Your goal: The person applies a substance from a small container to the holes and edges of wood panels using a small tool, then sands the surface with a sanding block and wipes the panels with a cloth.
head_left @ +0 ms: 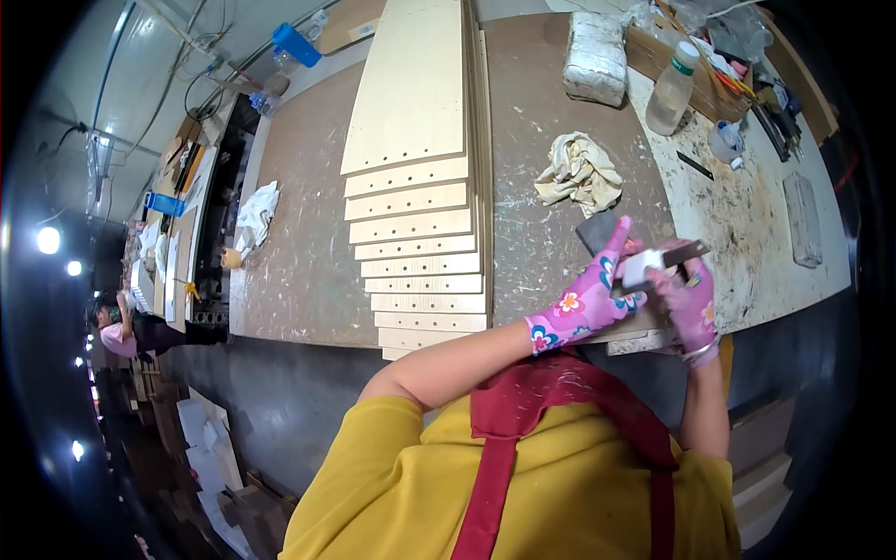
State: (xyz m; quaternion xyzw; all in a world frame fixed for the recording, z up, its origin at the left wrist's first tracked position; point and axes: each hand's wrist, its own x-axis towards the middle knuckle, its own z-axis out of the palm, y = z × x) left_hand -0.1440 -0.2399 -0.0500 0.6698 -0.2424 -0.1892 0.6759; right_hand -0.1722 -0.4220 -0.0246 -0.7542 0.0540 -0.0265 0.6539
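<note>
Right fingers [662, 281]: gripping white block [640, 269], dark strip [685, 252] beside it | Left fingers [619, 233]: partly spread, grip unclear

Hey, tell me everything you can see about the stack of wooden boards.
The stack of wooden boards looks pale and smooth. The boards lie flat, stepped so lower ones show front strips, each with a row of dark round spots, perhaps holes. They rest on the brown table, reaching its front edge. The left hand and right hand are apart from it; whether the left forearm touches it is unclear.
</note>
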